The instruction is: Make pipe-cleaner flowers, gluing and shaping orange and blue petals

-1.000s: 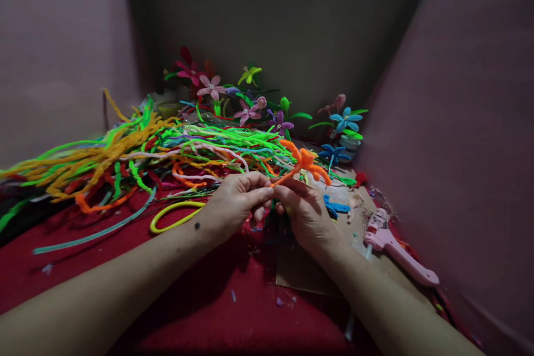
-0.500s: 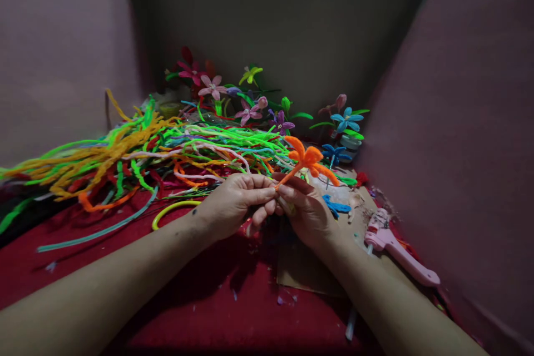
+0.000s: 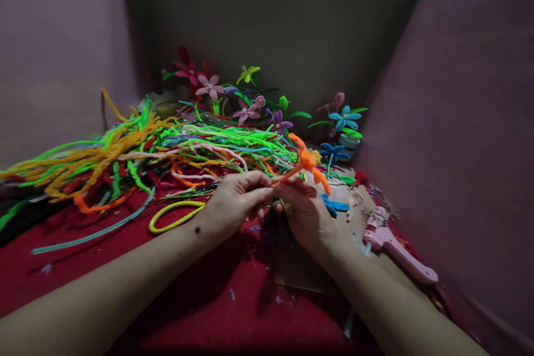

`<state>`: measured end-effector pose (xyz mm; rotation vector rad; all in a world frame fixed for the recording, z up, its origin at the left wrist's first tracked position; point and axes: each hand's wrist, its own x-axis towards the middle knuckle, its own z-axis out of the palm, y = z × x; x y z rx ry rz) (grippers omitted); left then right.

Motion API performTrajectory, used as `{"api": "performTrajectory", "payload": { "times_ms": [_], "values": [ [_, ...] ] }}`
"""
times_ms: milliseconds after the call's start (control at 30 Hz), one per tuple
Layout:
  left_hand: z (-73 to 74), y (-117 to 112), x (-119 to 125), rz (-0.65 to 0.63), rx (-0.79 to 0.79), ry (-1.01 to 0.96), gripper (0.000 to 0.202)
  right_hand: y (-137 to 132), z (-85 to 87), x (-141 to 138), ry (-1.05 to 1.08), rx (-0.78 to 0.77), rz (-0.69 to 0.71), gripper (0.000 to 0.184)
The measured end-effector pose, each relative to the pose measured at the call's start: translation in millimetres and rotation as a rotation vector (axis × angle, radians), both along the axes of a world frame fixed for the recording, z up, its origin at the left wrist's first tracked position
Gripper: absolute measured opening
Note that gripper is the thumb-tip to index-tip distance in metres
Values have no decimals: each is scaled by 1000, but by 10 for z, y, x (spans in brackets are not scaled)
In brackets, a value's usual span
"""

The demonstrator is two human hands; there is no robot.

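Both my hands meet above the red cloth and pinch the stem of an orange pipe-cleaner flower (image 3: 307, 160). My left hand (image 3: 237, 200) is closed, its fingertips on the stem's lower end. My right hand (image 3: 303, 212) is closed too, gripping the same stem from the right. The orange petals stick up and to the right of my fingers. A blue pipe-cleaner piece (image 3: 336, 206) lies just right of my right hand.
A big pile of loose pipe cleaners (image 3: 137, 150) in many colours covers the left and middle. Finished flowers (image 3: 246, 105) stand at the back. A pink glue gun (image 3: 392, 245) lies at right on cardboard (image 3: 300, 272). A yellow loop (image 3: 175, 216) lies by my left wrist.
The orange flower has turned in my fingers: its petals faced up half a second ago and now show more edge-on. Both hands have stayed in nearly the same place.
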<state>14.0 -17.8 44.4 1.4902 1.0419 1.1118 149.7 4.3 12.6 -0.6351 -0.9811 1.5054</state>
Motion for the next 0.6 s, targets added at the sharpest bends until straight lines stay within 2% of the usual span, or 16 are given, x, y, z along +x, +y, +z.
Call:
{"api": "performTrajectory", "payload": {
  "times_ms": [100,267,467,600],
  "values": [
    [-24,18,-30,-53,-67,-86,14,-21,31,14,-38,68,38,11],
    [-62,33,-40,-163,-150,-218,18,-22,67,47,-47,97,91,16],
    [-74,29,-38,-200,-186,-217,19,10,48,60,-59,138,90,13],
    [-94,40,-47,-250,-194,-215,24,28,47,61,-74,145,150,15]
  ]
}}
